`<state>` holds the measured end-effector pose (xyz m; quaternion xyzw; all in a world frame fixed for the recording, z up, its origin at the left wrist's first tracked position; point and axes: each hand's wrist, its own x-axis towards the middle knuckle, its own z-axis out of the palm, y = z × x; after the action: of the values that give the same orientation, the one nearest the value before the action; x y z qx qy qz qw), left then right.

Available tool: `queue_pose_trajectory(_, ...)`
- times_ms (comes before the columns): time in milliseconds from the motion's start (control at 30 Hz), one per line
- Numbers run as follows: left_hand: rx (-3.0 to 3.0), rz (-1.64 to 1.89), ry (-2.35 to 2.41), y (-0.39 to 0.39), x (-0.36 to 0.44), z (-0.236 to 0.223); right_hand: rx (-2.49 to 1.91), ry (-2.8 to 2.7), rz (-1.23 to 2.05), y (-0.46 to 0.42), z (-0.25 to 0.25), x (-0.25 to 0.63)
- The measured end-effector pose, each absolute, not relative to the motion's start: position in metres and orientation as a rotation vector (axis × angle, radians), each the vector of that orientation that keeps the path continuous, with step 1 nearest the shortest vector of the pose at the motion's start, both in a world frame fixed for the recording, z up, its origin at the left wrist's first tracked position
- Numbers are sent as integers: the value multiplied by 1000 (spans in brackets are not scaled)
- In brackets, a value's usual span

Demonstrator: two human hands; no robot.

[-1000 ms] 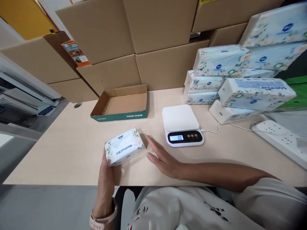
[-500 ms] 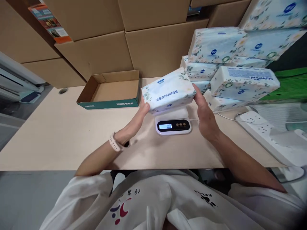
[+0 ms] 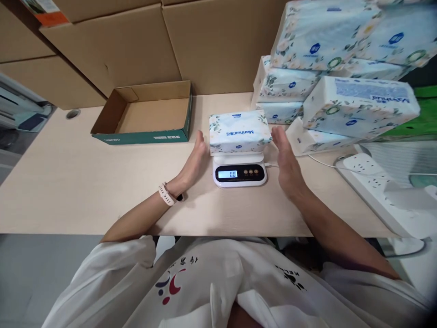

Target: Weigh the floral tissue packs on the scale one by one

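A white tissue pack (image 3: 239,132) with blue print and leaf pattern lies flat on the white kitchen scale (image 3: 239,171), whose display shows digits. My left hand (image 3: 195,159) is just left of the pack, fingers stretched out, a small gap between it and the pack. My right hand (image 3: 286,160) stands on the pack's right side, fingers straight, also apart from it. Neither hand holds anything. A watch strap (image 3: 166,194) is on my left wrist.
An open shallow cardboard tray (image 3: 145,114) with a green front sits at the back left. A pile of tissue packs (image 3: 327,91) fills the back right. A white power strip (image 3: 378,187) and the scale's cable lie at right. Cardboard boxes (image 3: 136,41) line the back.
The tissue pack went from the desk's front left, up in both hands, down onto the scale. Both hands have now let go and drawn slightly apart.
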<state>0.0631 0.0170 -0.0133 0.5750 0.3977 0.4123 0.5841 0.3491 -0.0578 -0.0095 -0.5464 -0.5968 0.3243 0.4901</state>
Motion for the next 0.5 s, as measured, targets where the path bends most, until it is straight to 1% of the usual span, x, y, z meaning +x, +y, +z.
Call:
queue_pose_trajectory(133, 1219, 1024, 961, 6, 52, -31, -1291, -1255, 651, -60, -19, 354)
queue_pose_trajectory(500, 1198, 1056, 940, 1, 56, -23, -1251, -1166, 599, -59, -19, 357)
